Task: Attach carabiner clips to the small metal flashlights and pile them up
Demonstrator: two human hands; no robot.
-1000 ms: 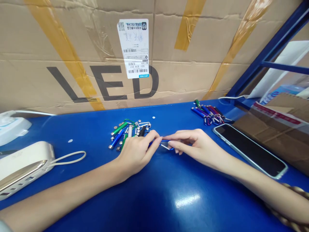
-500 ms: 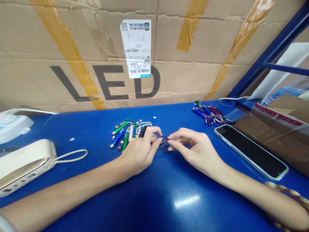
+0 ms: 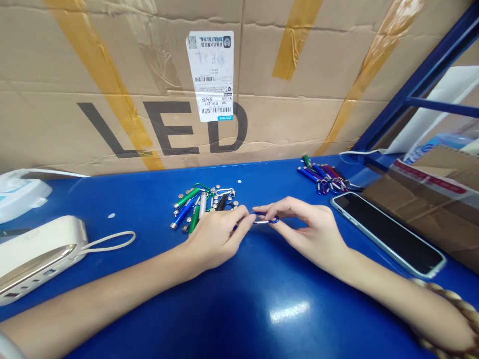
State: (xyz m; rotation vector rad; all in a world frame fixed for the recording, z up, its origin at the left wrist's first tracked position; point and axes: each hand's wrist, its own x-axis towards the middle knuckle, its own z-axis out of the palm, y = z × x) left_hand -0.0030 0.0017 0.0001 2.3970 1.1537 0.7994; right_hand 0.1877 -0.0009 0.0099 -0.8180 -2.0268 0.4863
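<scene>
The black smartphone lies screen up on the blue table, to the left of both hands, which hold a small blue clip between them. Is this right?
No. In the head view the black smartphone lies screen up on the blue table to the right of the left hand and right hand, not the left; they hold the small blue clip.

My left hand (image 3: pixel 217 234) lies knuckles up, its forearm coming in low from the lower left, thumb and forefinger pinched together. My right hand (image 3: pixel 316 232) faces it, forearm angling in from the lower right, thumb and forefinger also pinched, the other fingers loosely curled. The two pinches nearly meet.
</scene>
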